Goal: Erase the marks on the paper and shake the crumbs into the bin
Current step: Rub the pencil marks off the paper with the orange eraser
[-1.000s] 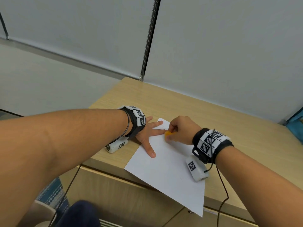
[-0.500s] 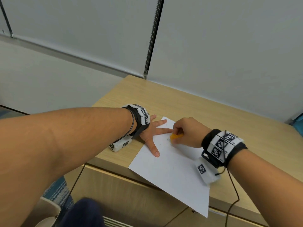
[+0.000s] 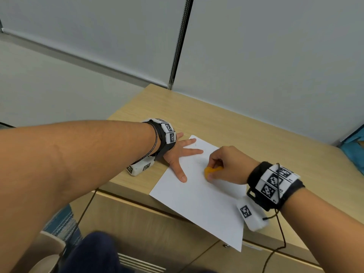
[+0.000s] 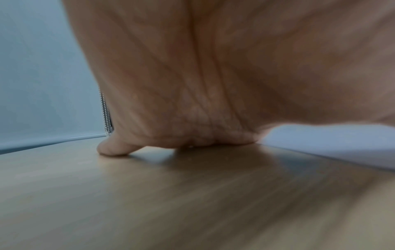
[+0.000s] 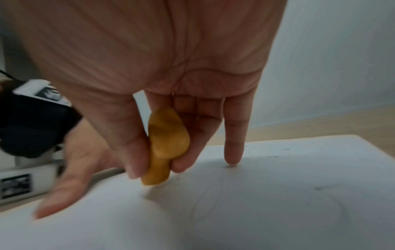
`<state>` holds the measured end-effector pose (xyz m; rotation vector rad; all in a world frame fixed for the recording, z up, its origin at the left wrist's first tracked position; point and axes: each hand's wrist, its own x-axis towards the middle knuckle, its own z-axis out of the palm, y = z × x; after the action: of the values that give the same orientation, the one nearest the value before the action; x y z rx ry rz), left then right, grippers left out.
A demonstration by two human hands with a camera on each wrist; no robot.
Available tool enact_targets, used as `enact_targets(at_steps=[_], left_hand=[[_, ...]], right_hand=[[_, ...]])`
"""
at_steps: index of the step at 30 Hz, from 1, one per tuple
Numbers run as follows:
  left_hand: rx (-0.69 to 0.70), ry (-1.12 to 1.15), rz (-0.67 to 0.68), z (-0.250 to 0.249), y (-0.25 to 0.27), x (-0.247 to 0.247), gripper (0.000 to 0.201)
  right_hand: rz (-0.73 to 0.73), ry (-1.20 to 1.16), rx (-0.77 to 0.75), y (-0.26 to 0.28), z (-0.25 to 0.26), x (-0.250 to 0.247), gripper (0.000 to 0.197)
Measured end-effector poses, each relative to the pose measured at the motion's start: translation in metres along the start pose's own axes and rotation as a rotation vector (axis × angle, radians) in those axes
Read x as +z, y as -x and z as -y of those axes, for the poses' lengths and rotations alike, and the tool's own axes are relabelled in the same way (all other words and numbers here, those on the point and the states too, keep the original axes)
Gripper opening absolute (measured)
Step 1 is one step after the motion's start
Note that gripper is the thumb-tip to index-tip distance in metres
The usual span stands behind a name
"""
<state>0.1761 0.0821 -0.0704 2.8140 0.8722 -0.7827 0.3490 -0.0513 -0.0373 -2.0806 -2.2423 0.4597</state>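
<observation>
The right hand (image 3: 228, 164) has slid nearer, pinching the orange eraser (image 3: 211, 172) against the paper (image 3: 197, 203); the left hand (image 3: 180, 152), fingers flat and released, pins the sheet to the surface (image 3: 246, 131) against rubbing.

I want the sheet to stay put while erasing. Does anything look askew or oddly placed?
Yes: the paper lies askew, and its near corner overhangs the desk edge unsupported. The left hand presses its far-left part flat; the right hand pinches the orange eraser against it.
</observation>
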Motion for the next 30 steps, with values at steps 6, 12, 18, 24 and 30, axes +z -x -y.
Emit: enact_targets(at_steps=[6,12,18,24,30], left_hand=[[-0.008,0.008,-0.015,0.001,-0.001,0.002,0.124],[-0.012,-0.002,-0.018,0.003,-0.005,0.004,0.127],[-0.019,0.010,-0.012,0.003,-0.006,0.003,0.127],[-0.023,0.008,-0.008,0.002,-0.006,0.003,0.132],[-0.020,0.003,-0.006,0.001,-0.004,0.001,0.129]], right_hand=[[-0.159,-0.007,0.074,-0.024,-0.007,0.009,0.014],[0.078,-0.077,0.027,-0.009,-0.008,-0.002,0.013],[-0.101,0.073,0.094,-0.025,-0.014,0.002,0.018],[0.152,-0.025,0.042,-0.009,-0.007,-0.010,0.017],[-0.115,0.071,0.159,-0.023,-0.012,0.003,0.014]])
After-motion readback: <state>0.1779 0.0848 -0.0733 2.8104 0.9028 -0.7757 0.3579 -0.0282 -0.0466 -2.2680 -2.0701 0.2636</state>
